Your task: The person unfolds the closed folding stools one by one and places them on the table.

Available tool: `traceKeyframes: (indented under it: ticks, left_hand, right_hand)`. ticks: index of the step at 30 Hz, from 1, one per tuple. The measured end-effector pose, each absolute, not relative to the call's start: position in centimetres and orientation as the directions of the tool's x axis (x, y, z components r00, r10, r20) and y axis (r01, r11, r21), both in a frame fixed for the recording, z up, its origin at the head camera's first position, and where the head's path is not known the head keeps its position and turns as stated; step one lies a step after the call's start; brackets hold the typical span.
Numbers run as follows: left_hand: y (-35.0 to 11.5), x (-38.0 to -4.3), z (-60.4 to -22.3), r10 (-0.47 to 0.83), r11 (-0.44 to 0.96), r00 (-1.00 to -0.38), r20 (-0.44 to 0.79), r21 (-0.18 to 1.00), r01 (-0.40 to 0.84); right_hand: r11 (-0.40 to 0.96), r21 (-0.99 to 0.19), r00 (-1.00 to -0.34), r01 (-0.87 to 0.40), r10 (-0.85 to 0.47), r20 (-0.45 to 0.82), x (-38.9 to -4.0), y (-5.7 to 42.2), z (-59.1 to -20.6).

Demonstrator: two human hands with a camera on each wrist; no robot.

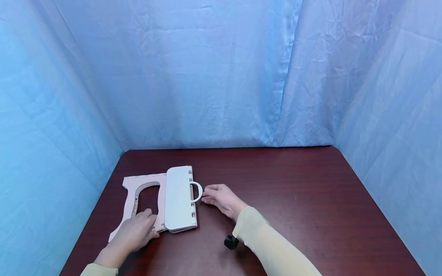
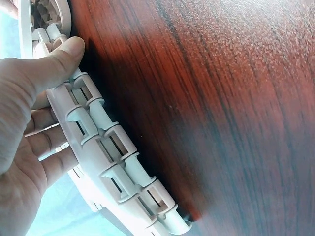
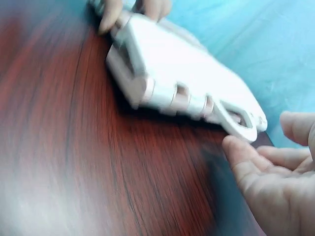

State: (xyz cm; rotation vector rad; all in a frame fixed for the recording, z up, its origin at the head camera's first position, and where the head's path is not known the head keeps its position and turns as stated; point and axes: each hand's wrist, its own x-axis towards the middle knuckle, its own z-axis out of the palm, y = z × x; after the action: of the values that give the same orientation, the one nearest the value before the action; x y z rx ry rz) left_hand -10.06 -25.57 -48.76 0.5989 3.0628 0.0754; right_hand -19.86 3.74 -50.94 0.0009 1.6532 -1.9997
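Observation:
A folding step stool [image 1: 179, 197], folded flat, lies on the left part of the table with its white seat panels to the right and its pale pink legs [image 1: 129, 205] to the left. My left hand [image 1: 138, 232] grips the near leg edge, thumb over the hinged side and fingers [image 2: 54, 140] curled on the other face. From the seat's right edge a white loop handle [image 1: 197, 191] sticks out. Right beside that handle is my right hand [image 1: 221, 199], fingers loosely bent and nothing held; in the right wrist view one fingertip [image 3: 236, 145] is right at the loop.
The dark red-brown wooden table [image 1: 293, 199] extends to the right of the stool. Light blue curtains [image 1: 207, 76] hang along the back and both sides. A small black piece [image 1: 231, 242] shows beneath the right cuff.

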Motion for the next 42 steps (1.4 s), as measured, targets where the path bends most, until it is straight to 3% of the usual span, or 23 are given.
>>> traceKeyframes:
  ticks: [9,42]
  left_hand:
    - [-25.0,-9.9,-49.0,0.403,0.914,-0.915,0.004,0.052,0.403]
    - [-23.2,-10.3,-48.3,0.491,0.855,-0.863,0.119,0.122,0.504]
  right_hand:
    - [-0.21,-0.86,-0.843,0.464,-0.403,-0.357,-19.7,4.3,-51.5]
    - [-0.129,-0.891,-0.852,0.436,-0.379,-0.362,-20.2,7.3,-50.7]
